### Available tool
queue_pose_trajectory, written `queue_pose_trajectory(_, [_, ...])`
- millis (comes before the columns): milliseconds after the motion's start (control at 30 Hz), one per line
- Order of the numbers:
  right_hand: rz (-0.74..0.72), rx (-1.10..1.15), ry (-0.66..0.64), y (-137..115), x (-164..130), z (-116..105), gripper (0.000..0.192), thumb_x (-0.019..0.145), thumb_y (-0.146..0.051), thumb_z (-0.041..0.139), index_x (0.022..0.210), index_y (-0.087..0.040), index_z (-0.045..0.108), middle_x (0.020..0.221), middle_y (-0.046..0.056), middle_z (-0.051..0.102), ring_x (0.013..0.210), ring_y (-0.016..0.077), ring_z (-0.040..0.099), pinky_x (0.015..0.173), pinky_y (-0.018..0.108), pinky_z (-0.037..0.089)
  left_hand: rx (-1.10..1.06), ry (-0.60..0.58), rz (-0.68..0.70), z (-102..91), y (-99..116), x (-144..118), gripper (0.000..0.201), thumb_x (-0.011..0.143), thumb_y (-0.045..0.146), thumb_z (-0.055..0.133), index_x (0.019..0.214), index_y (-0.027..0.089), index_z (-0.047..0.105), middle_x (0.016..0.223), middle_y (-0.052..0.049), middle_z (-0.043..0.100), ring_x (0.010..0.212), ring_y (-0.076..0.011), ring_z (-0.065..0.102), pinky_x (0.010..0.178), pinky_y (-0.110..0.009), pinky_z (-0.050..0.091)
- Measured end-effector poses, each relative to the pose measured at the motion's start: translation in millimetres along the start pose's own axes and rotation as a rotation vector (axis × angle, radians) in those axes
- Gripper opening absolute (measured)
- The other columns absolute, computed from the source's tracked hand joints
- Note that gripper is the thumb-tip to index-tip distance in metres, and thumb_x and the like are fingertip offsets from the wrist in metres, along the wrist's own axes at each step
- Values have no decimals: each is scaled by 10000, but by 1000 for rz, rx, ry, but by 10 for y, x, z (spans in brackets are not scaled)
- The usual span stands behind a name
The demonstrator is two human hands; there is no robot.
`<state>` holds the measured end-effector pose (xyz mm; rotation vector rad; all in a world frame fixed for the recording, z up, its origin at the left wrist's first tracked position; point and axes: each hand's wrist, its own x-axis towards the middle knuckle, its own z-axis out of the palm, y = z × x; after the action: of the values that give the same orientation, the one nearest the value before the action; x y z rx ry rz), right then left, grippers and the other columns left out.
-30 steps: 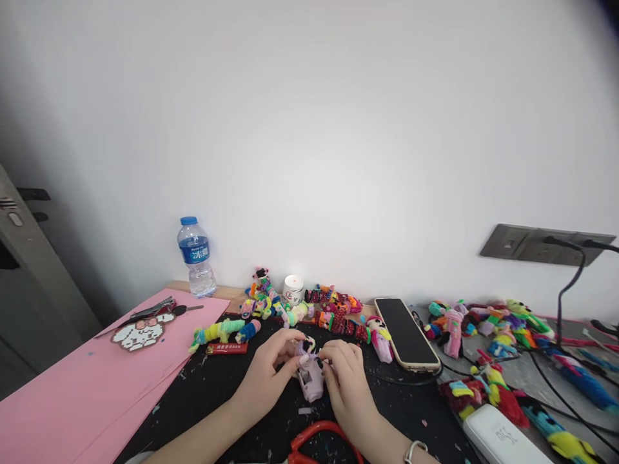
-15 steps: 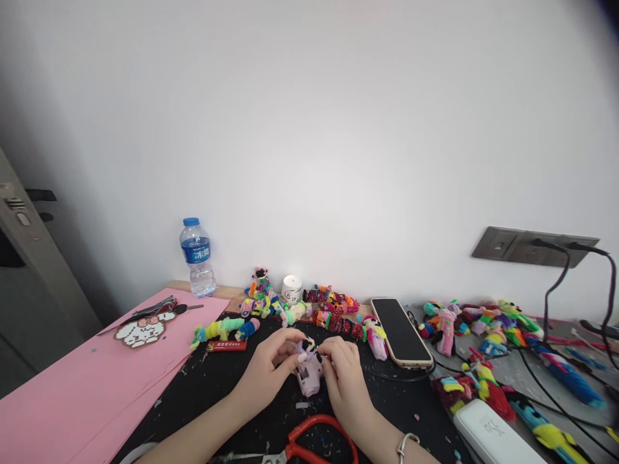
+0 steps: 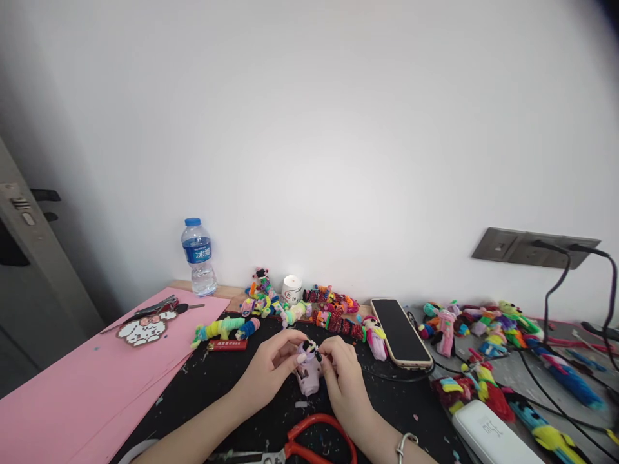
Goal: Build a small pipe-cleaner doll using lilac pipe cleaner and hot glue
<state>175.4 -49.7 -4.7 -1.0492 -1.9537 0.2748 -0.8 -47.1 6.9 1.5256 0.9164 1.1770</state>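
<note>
"Near the middle of the desk's [image 3: 396, 409] front edge, seen in the head view, what's being held?"

"A small lilac figure [image 3: 309, 386] with a black and pale top, low over the black surface, between both hands."

"How firm is the grip?"

"Left hand [image 3: 271, 364]: thumb and fingertips closed on the figure's upper left side. Right hand [image 3: 344, 375]: thumb and forefinger pinched together at its upper right, by a dark bit. How hard they press, I cannot tell."

"And what lies around them?"

"Red-handled scissors [image 3: 289, 450] at the front edge, just nearer than the figure. Beyond the left hand, a red packet [image 3: 227, 345]. Beyond the right, a phone [image 3: 401, 332], face up. Pink paper [image 3: 91, 393] covers the left corner."

"Anything along the back edge?"

"A bottle [image 3: 198, 251] stands toward the left, then a white cup [image 3: 292, 291] among fuzzy, colourful figures."
</note>
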Motion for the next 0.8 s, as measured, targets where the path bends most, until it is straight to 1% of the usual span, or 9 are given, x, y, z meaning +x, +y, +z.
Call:
queue_pose_trajectory(233, [18,23,-3,10,-6,6,163,874,-75,421,821,-215,486,800,5,557,726,173,493,648,275,375,29,-20,-3,-1,31,0,214,799,227,563,1008,189,592,982,-50,618,872,-187,590,811,-320,486])
queue_pose_trajectory(533, [19,42,-14,9,2,3,172,865,-64,419,814,-216,479,782,3,550,714,171,493,640,271,373,38,-54,15,-13,51,19,217,824,244,545,1030,195,589,966,-44,594,842,-175,575,770,-296,485])
queue_pose_trajectory(633, [20,48,-11,13,1,8,173,860,-60,422,808,-217,475,770,-2,545,704,167,493,632,264,373,61,-54,49,-11,55,16,212,834,241,531,1034,200,590,955,-40,584,814,-163,556,752,-281,479])
queue_pose_trajectory(800, [0,66,-14,17,5,6,168,868,-69,417,803,-213,473,767,0,540,698,162,495,625,263,377,94,-54,120,-3,73,0,207,846,249,518,1035,202,588,1008,-51,551,809,-157,534,746,-272,471])
